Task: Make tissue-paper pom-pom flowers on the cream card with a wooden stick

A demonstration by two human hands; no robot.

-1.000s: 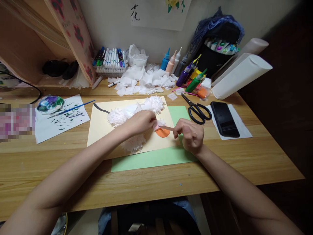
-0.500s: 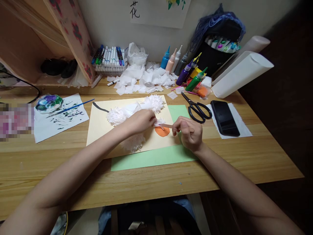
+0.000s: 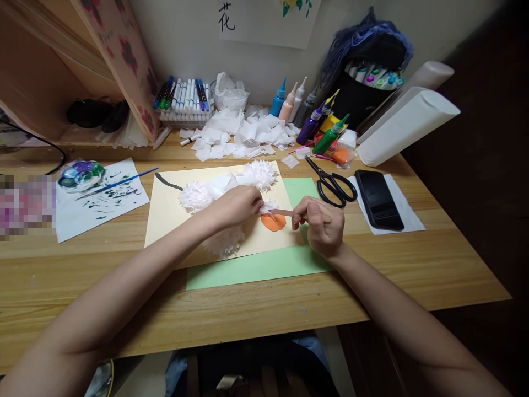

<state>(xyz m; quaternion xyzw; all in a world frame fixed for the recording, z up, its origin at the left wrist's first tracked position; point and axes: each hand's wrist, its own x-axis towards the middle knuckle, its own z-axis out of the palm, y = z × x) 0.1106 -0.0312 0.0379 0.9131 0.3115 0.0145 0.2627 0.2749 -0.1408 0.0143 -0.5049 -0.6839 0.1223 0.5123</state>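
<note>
My left hand [image 3: 247,202] is closed over the cream paper [image 3: 165,220], its fingertips pinching white tissue paper [image 3: 270,206] above an orange disc [image 3: 273,222]. In my right hand [image 3: 321,225] is a thin flat wooden stick [image 3: 284,213], whose tip meets the tissue at my left fingertips. Frilly white tissue tufts [image 3: 197,197] lie on the cream sheet around my left wrist, partly covered by it. A dark curved stroke [image 3: 167,182] marks the sheet's upper left. Green paper [image 3: 256,274] sticks out from beneath.
Black-handled scissors [image 3: 334,184] and a phone [image 3: 378,199] lie to the right. Torn tissue squares [image 3: 243,132], paint bottles [image 3: 328,138] and markers [image 3: 188,96] line the back. At left, a paint palette [image 3: 81,175] and a brush [image 3: 124,181] rest on stained paper. A white roll [image 3: 409,127] stands back right.
Both hands stay almost in place, with the stick still against the tissue. The whole view has shifted very slightly.
</note>
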